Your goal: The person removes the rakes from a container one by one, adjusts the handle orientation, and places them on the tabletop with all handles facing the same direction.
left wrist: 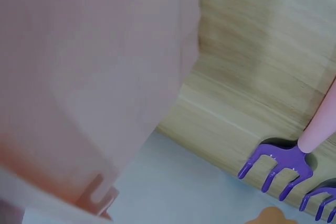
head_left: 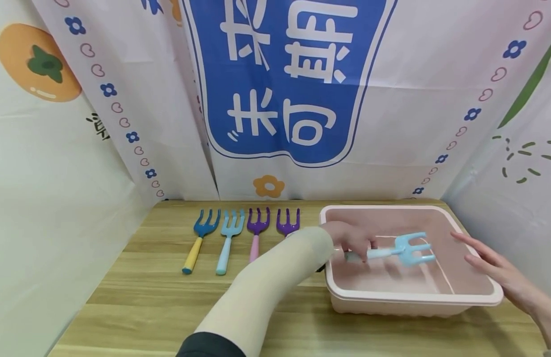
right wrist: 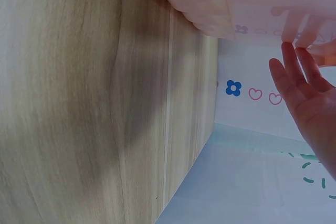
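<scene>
Inside the pink plastic bin (head_left: 413, 296), my left hand (head_left: 352, 239) holds a light blue garden hand fork (head_left: 411, 249) by its handle. The fork's three tines point right, over the bin floor. My right hand (head_left: 494, 263) grips the bin's right rim, two digits reaching over it; in the right wrist view, the fingers (right wrist: 299, 69) touch the outer wall. The left wrist view shows the bin wall close up and hides the left hand's grip. My left forearm crosses in front of the handle of a purple-headed fork (head_left: 287, 223) left of the bin.
Left of the bin, more forks lie in a row on the wooden table (head_left: 137, 297): a blue one with a yellow handle (head_left: 195, 253), a light blue one (head_left: 226, 248) and a purple one with a pink handle (head_left: 255, 243). Printed cloth (head_left: 391, 148) walls the back and sides.
</scene>
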`<state>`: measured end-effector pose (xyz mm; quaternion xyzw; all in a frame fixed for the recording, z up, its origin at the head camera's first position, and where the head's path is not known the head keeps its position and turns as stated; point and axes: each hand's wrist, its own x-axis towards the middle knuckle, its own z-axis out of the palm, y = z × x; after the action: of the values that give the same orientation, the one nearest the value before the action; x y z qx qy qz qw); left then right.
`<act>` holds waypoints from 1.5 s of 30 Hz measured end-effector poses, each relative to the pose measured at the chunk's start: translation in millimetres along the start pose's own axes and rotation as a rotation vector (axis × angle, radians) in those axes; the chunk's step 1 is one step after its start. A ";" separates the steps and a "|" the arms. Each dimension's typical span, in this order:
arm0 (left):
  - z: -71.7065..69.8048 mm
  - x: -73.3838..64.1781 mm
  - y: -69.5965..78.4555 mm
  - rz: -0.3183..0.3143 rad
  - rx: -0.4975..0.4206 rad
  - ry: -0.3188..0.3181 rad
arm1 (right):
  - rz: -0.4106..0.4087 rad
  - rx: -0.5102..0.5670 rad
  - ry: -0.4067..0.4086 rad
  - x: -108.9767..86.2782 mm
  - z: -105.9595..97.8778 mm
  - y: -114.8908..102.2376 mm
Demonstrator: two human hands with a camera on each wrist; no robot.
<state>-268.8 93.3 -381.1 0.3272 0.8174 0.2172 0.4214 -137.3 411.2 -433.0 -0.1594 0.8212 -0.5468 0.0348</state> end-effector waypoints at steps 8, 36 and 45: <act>-21.7 -11.6 5.5 0.055 -0.194 0.052 | 0.009 0.011 -0.001 -0.6 -0.9 2.5; -30.6 -96.7 -36.9 0.359 -0.387 0.322 | 0.003 -0.025 0.012 -0.9 -0.9 6.6; -10.9 -130.4 -73.4 0.347 -0.450 0.513 | -0.002 0.003 0.001 -0.3 -1.2 5.5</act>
<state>-247.5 -52.0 -350.1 0.2951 0.7605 0.5343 0.2215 -138.5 414.2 -437.7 -0.1598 0.8204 -0.5480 0.0339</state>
